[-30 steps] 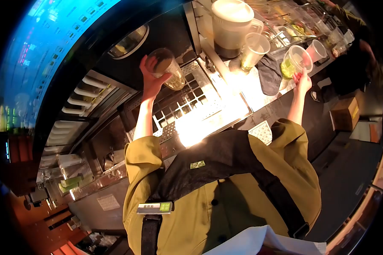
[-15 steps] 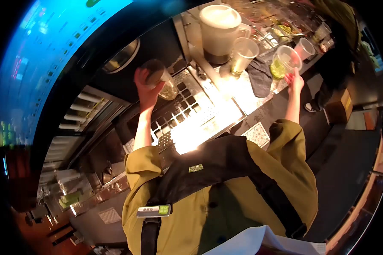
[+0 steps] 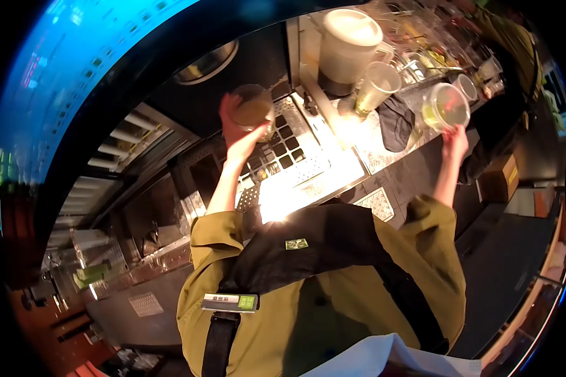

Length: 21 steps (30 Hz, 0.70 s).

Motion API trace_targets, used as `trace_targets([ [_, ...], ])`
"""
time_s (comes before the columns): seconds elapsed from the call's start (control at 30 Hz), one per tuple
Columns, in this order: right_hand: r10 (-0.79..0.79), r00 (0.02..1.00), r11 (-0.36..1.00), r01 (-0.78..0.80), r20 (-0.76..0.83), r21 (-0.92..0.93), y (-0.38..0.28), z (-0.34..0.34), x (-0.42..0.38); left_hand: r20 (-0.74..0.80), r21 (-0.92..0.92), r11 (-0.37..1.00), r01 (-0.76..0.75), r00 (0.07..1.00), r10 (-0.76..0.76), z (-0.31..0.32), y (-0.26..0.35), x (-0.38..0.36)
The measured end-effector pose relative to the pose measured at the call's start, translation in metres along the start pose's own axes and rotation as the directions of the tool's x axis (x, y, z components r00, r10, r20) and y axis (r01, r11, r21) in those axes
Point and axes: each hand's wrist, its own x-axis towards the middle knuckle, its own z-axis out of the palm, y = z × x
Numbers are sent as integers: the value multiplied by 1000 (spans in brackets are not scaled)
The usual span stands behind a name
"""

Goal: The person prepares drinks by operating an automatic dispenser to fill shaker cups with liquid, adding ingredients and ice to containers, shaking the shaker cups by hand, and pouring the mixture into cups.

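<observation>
My left hand [image 3: 239,129] is wrapped round a clear cup [image 3: 253,107], held over the black drain grid [image 3: 286,135]. On the right, my right hand [image 3: 454,141] grips another clear cup [image 3: 445,108] near its rim, with something green inside it. Between the two stands a tall clear cup [image 3: 378,85] with some green at its bottom. A dark cloth [image 3: 395,124] lies on the counter between that tall cup and the cup in my right hand.
A large lidded pitcher [image 3: 349,50] stands behind the tall cup. Containers of ingredients [image 3: 443,56] line the counter's back right. Another person [image 3: 512,44] is at the upper right, beyond a cardboard box [image 3: 498,178]. A round metal basin [image 3: 207,66] lies at the upper left.
The view has shifted, so the counter items appear further right. The cup in my left hand looks more upright than before. Both hands still hold their cups.
</observation>
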Motion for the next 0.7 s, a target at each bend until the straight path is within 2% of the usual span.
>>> trace_targets([
  [0.07,-62,995,997,64,74,-31,-50,2,-53,25,25,996,88,996,-89,6,26,-13],
  [0.1,-88,988,993,97,127,-67,-73,3,-79,32,126,991,51,998,-56,5,26,-19],
  [0.17,-75,924,991,110,374,-75,-102,0,-113,85,67,994,84,992,-89,6,30,-29],
  [0.27,-22,879,975,124,477,-183,-126,45,-181,127,139,990,-23,992,5,7,39,-43],
  [0.3,-10,877,960,142,480,-240,-129,64,-203,167,29,999,30,985,-34,11,51,-42],
  [0.37,-1,754,956,193,657,-220,-123,80,-219,243,-35,989,146,961,-133,19,68,-46],
  [0.4,-8,699,955,217,715,-202,-124,94,-234,265,-178,971,160,958,-110,24,74,-49],
  [0.43,-31,643,940,280,765,-197,-119,101,-235,297,-227,956,188,948,-116,28,81,-48],
  [0.5,-45,620,955,258,783,-149,-119,119,-253,346,-126,979,163,932,-111,32,93,-47],
  [0.63,-71,580,950,288,811,-123,-122,132,-259,389,-195,949,246,908,-156,38,102,-49],
  [0.7,-89,569,941,318,817,-118,-124,136,-264,405,-164,961,223,904,-141,35,107,-47],
])
